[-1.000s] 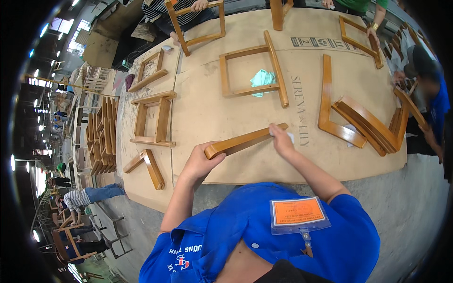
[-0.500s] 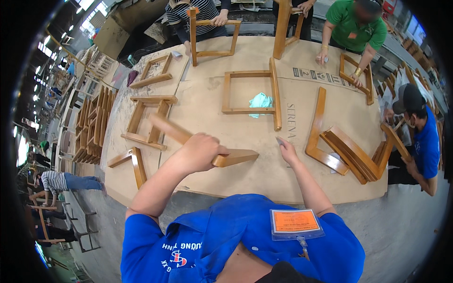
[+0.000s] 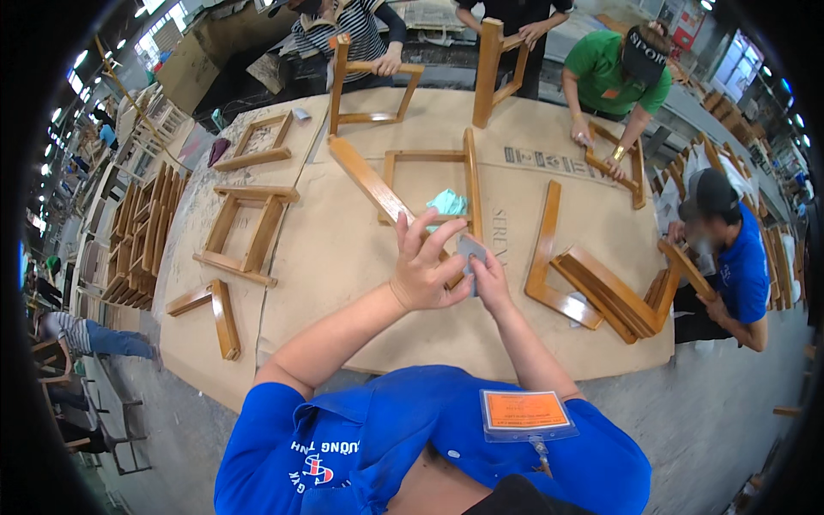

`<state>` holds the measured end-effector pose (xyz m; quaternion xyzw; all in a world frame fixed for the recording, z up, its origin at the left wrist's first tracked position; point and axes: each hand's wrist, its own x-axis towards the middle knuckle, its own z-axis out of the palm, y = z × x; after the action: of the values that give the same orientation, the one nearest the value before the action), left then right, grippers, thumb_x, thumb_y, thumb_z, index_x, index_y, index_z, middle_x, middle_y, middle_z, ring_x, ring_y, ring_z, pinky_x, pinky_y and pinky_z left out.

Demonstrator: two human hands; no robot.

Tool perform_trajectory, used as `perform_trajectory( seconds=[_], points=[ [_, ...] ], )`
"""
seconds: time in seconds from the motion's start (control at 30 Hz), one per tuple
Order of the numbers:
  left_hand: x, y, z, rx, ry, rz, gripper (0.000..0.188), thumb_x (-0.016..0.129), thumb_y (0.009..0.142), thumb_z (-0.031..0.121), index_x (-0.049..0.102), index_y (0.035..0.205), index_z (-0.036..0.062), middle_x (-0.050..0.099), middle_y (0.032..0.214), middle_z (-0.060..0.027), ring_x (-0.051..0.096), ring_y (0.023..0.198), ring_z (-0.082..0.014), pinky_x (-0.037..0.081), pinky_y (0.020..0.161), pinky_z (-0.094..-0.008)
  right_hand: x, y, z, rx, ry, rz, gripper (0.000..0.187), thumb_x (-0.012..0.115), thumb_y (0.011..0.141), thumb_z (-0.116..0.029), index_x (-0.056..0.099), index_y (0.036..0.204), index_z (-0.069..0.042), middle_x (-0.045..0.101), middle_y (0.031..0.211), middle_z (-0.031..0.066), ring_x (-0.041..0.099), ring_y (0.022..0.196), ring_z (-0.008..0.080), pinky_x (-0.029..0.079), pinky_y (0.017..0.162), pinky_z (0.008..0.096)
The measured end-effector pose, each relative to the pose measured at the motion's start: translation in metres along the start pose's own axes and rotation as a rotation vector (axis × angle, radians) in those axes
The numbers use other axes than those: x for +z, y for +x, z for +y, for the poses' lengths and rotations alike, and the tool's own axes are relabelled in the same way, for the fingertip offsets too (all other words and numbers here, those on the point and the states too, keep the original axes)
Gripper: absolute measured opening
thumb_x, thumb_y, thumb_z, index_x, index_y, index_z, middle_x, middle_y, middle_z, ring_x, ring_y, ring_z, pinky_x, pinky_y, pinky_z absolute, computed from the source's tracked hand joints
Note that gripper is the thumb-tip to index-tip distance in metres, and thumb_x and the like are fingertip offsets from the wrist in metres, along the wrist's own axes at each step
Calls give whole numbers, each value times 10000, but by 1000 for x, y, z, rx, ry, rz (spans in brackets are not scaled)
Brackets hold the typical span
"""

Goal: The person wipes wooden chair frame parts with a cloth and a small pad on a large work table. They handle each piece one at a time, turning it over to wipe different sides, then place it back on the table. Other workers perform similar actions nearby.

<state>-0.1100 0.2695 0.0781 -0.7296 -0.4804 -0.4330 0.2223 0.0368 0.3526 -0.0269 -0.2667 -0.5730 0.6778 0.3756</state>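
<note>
My right hand (image 3: pixel 491 279) grips a small grey sheet, like folded sandpaper (image 3: pixel 470 251), between thumb and fingers. Close against its left side is my left hand (image 3: pixel 427 268), fingers spread, the thumb and forefinger tips at the sheet's edge. A brown varnished wooden piece (image 3: pixel 367 176) slants from the far left to behind my left hand, which hides its near end. Beyond both hands a wooden frame (image 3: pixel 471 172) lies on the cardboard-covered table (image 3: pixel 343 257), with a mint-green cloth (image 3: pixel 448 202) by its near bar.
Wooden frames (image 3: pixel 245 227) and an angled piece (image 3: pixel 221 318) lie at left. Several angled pieces (image 3: pixel 609 292) are piled at right. Co-workers stand around the far side; one in green (image 3: pixel 601 73) handles a frame, and one in blue (image 3: pixel 742 257) sits at right.
My left hand has let go of the wooden piece and moved right to the grey sheet. The wooden piece now lies farther away. My right hand has shifted left with the sheet.
</note>
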Motion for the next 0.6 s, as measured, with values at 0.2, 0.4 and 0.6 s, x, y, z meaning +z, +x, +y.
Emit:
perform_trajectory(
  seconds=[0.2, 0.4, 0.6],
  points=[
    [-5, -2, -5, -59, -333, 22, 186, 694, 625, 162, 610, 775, 92, 372, 1370, -236, 277, 1340, -416, 140, 1098, -596, 6, -6, 4, 57, -16, -124, 450, 399, 925, -28, 432, 1374, -42, 527, 1287, 100, 485, 1203, 166, 391, 1002, 299],
    [6, -8, -28, -473, -500, 44, 507, 537, 678, -53, 517, 1170, 65, 361, 1397, -252, 334, 1337, -372, 261, 1101, -391, 15, 8, -23, -236, -254, 14, 419, 433, 900, 14, 495, 1312, -36, 527, 1311, 121, 497, 1210, 225, 378, 1014, 326],
    [18, -3, -44, -769, -941, 18, 766, 526, 683, -82, 315, 1407, 52, 454, 1323, -138, 413, 1270, -227, 356, 1042, -328, 14, 20, -108, -917, -1244, -69, 463, 545, 778, -14, 563, 1236, -81, 558, 1255, 98, 512, 1196, 261, 363, 1025, 368]
  ],
)
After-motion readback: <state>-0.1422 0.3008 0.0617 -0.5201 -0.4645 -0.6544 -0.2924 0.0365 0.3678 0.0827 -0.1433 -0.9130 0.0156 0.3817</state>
